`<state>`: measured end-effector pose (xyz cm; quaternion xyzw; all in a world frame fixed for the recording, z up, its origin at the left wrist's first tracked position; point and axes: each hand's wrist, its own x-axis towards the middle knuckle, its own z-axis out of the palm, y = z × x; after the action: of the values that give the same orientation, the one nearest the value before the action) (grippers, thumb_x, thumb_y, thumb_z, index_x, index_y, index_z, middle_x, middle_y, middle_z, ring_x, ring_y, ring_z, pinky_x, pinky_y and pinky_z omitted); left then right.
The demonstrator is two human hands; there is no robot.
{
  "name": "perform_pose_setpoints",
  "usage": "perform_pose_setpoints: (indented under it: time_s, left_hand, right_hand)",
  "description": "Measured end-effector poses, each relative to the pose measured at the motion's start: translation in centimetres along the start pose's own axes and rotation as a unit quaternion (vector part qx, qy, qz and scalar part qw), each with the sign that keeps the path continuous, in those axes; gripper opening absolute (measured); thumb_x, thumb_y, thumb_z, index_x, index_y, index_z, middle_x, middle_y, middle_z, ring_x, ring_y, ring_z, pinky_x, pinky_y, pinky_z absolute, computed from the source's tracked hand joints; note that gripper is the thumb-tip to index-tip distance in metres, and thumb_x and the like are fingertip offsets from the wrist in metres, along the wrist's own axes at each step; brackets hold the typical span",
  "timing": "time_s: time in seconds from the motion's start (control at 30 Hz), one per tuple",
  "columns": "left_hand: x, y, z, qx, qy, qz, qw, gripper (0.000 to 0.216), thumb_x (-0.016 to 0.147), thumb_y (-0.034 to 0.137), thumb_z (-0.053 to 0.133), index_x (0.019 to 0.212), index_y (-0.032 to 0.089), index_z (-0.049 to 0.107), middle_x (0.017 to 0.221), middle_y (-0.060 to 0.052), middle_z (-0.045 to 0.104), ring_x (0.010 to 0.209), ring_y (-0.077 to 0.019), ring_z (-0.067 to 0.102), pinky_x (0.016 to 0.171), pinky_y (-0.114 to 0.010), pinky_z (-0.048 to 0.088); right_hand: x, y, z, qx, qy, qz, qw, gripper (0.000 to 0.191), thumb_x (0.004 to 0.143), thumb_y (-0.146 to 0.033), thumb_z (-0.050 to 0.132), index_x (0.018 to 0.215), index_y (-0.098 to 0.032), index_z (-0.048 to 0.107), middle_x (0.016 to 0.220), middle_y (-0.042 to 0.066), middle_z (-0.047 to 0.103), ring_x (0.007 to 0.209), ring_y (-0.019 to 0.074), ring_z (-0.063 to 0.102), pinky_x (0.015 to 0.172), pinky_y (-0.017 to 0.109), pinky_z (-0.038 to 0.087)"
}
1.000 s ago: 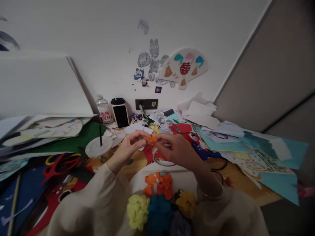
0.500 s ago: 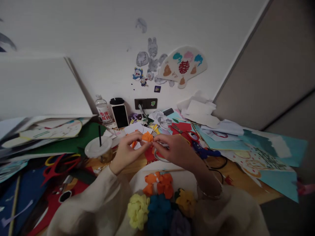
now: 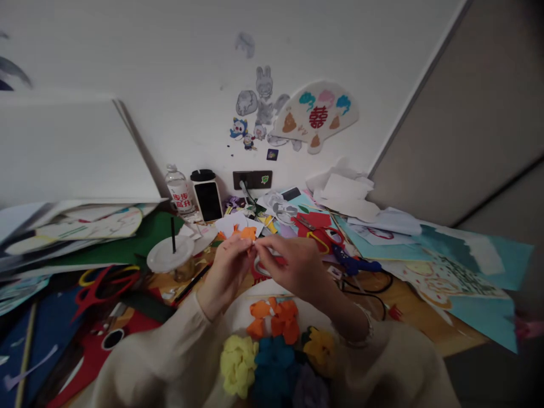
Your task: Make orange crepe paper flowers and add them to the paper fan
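Note:
My left hand (image 3: 227, 272) pinches a small orange petal piece (image 3: 247, 232) between thumb and fingers, above the desk. Close against it, my right hand (image 3: 295, 262) has its thumb and forefinger together at the petal's lower edge; what lies between those fingertips is too small to make out. Below both hands is a white round board (image 3: 240, 309). On it sit orange petals (image 3: 284, 320), a light yellow flower (image 3: 238, 364), a blue flower (image 3: 275, 368), a golden yellow flower (image 3: 321, 350) and a dim greyish-purple flower (image 3: 310, 386).
Red-handled scissors (image 3: 317, 231) and a blue glue gun (image 3: 357, 263) with a black cable lie to the right. A lidded cup with a straw (image 3: 170, 253), red scissors (image 3: 102, 289), a bottle (image 3: 178, 191) and a phone (image 3: 208, 201) are leftward. Painted sheets (image 3: 450, 277) cover the right side.
Both hands have shifted slightly left and turned, carrying the orange petal piece with them. My right fingertips have moved to its lower edge, beside my left thumb.

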<state>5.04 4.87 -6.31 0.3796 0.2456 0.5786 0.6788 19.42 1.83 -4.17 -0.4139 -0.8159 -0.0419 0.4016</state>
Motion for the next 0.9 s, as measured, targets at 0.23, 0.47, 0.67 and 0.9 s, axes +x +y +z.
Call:
perform_pose_setpoints:
  time_s: [0.23,0.47,0.67,0.9]
  left_hand:
    - [0.1,1.3,-1.4,0.083,-0.114,-0.061,0.988,0.014,0.071,0.026,0.071,0.069,0.014,0.063,0.060,0.001,0.058,0.053,-0.0076,0.052,0.053,-0.018,0.044]
    - [-1.3,-3.6,-3.2,0.613,-0.370,0.025,0.698,0.019,0.077,0.025,0.061,0.060,0.018,0.063,0.051,0.001,0.054,0.044,-0.0099,0.043,0.044,-0.023,0.025]
    - [-1.2,-5.4,-3.4,0.664,-0.349,0.077,0.657,0.027,0.084,0.031,0.054,0.063,0.019,0.065,0.063,-0.006,0.061,0.056,-0.0168,0.052,0.050,-0.029,0.026]
    - [-1.1,-4.5,-3.2,0.723,-0.353,0.079,0.589,0.023,0.084,0.032,0.055,0.069,0.018,0.065,0.075,-0.005,0.064,0.064,-0.0162,0.056,0.054,-0.026,0.030]
  right_hand:
    - [0.2,0.5,-2.0,0.060,0.127,0.053,0.989,0.011,0.087,-0.024,0.053,0.086,-0.021,0.064,0.078,0.000,0.072,0.062,0.0102,0.065,0.057,0.021,0.047]
    - [0.8,1.4,-4.5,0.106,0.181,0.142,0.967,0.010,0.084,-0.027,0.057,0.086,-0.020,0.064,0.077,0.003,0.072,0.063,0.0146,0.067,0.051,0.023,0.051]
    - [0.8,1.7,-4.4,0.087,0.228,0.125,0.962,0.008,0.084,-0.024,0.058,0.085,-0.020,0.065,0.078,0.002,0.071,0.067,0.0148,0.067,0.057,0.024,0.052]
    - [0.7,1.9,-4.1,0.077,0.219,0.114,0.966,0.007,0.083,-0.022,0.059,0.085,-0.020,0.066,0.077,0.001,0.071,0.065,0.0132,0.067,0.055,0.022,0.049]
